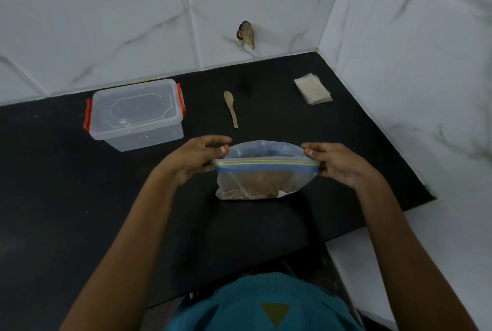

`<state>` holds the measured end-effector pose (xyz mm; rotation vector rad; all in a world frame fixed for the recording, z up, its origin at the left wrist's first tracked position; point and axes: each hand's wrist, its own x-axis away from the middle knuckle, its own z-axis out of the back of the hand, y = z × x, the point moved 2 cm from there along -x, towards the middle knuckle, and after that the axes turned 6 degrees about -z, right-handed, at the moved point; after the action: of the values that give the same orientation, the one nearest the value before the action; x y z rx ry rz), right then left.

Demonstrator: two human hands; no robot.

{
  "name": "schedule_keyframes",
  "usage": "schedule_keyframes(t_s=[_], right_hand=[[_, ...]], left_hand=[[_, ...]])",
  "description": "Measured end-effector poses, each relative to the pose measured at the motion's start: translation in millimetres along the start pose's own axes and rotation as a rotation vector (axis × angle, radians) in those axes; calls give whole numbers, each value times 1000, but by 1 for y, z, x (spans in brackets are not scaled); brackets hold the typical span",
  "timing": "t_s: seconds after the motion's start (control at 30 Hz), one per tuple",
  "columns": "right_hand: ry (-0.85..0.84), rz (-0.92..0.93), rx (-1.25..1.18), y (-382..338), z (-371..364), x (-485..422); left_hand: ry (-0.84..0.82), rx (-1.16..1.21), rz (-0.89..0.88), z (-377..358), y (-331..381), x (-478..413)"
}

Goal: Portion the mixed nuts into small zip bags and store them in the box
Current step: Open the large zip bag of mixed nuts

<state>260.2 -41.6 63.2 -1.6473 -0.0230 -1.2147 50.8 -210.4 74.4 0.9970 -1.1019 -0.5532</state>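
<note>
A large clear zip bag [262, 178] with a blue and yellow seal strip holds brown mixed nuts and stands on the black counter [53, 197]. Its mouth is pulled open. My left hand [198, 160] pinches the left end of the seal strip. My right hand [338, 162] pinches the right end. A clear plastic box [137, 115] with red side clips and its lid on sits at the back left. A small stack of flat little zip bags [314, 88] lies at the back right. A wooden spoon [231, 108] lies behind the big bag.
White marble-look tiled walls close the counter at the back and on the right. A broken hole [246, 35] shows in the back wall. The counter's right front edge runs diagonally near my right arm. A small dark object [245, 87] sits by the spoon.
</note>
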Motion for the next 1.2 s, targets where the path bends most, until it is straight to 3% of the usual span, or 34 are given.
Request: schedule_keyframes(t_s=[0.23,0.33,0.47,0.6,0.7,0.77,0.83,0.93,1.03,1.2], right_hand=[[-126,-59,-742,18,-9,-15],[-213,33,-867,18,-7,-16],[-147,20,-776,12,-3,-12],[-10,57,-504,7,0,-8],[150,70,-142,4,2,-2],[282,44,126,2,5,6],[312,-12,237,2,6,12],[273,-75,135,1,4,18],[192,-77,-117,1,0,19],[62,-109,-510,10,-2,16]], left_hand=[[105,806,70,-12,-21,-7],[131,995,79,-15,-22,-8],[115,875,74,-16,-16,-7],[185,393,97,-14,-12,-10],[196,76,149,-8,-12,-8],[175,27,199,-7,-13,-6],[167,52,227,-8,-13,-3],[164,118,225,-10,-12,1],[151,212,197,-11,-12,5],[157,590,168,-17,-18,11]])
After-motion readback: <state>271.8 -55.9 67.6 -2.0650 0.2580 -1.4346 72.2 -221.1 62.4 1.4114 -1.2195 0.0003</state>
